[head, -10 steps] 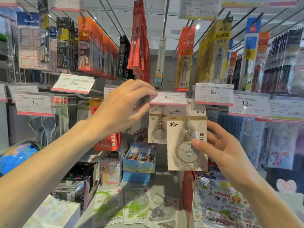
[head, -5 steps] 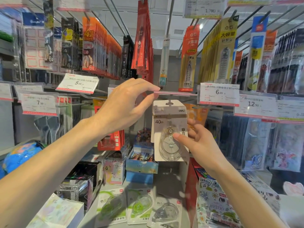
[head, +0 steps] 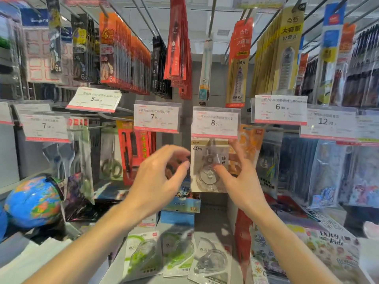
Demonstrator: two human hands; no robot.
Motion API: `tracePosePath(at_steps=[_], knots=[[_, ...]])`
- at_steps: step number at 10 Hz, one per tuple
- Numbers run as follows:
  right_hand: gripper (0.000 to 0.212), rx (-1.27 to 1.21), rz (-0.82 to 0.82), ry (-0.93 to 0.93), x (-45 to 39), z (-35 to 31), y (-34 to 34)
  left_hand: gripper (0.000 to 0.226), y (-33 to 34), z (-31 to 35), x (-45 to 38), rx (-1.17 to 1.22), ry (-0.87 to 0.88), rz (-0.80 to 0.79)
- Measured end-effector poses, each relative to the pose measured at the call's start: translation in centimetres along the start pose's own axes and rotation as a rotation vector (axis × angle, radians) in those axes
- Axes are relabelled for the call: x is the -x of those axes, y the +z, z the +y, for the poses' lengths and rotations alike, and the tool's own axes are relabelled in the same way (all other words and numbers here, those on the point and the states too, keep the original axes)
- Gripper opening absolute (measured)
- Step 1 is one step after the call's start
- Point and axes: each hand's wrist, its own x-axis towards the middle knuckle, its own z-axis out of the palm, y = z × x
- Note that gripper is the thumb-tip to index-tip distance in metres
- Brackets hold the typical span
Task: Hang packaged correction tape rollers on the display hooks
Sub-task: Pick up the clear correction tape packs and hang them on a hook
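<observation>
Hung package: we find a correction tape roller card [head: 209,160] hanging directly under the 8.00 price tag [head: 215,122], flat white cardboard with a tan band marked 40m and a clear, teardrop-shaped plastic blister over the roller.
Hook: we cannot see the hook itself; the tag covers the top of the card.
Right hand [head: 242,181]: fingers spread, thumb tip resting on the blister front and fingertips reaching behind the card's right edge; we judge the grip light, and cannot tell whether it bears any weight.
Left hand [head: 162,181]: grip released, fingers loosely curled, just left of the card and apart from it; motion blur softens its outline.
Shelf stock: three more carded rollers lie flat on the grey shelf [head: 213,222] below, two with green-tinted blisters [head: 143,255] [head: 178,253] and one clear [head: 211,261].
Neighbouring tags: glossy plastic holders marked 7.90 [head: 156,118] and 6.00 [head: 280,109] flank the 8.00 tag.
Upper rows: slim red, orange and yellow carded pen packs [head: 123,54] hang densely from thin metal rods.
Left side: a smooth, round blue globe [head: 32,201] sits low on the shelving.
</observation>
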Motion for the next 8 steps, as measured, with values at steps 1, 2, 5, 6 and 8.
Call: tracePosePath(at_steps=[1, 2, 5, 6, 8], knots=[[0.076, 0.065, 0.044, 0.0, -0.3, 0.5, 0.7, 0.039, 2.7, -2.0, 0.4, 0.027, -0.161, -0.073], [0.074, 0.059, 0.074, 0.039, -1.0, 1.2, 1.3, 0.061, 4.6, -3.3, -1.0, 0.109, -0.262, -0.131], [0.065, 0.083, 0.133, 0.082, -3.6, 3.0, 3.6, 0.065, 8.6, -6.2, -3.8, 0.25, -0.321, -0.139], [0.07, 0.073, 0.163, 0.076, -4.0, 3.7, 4.0, 0.066, 9.0, -6.5, -4.3, 0.309, -0.326, -0.114], [0.07, -0.006, 0.114, 0.118, -3.8, 3.7, 3.1, 0.064, 8.7, -6.5, -3.7, 0.338, -0.325, -0.106]])
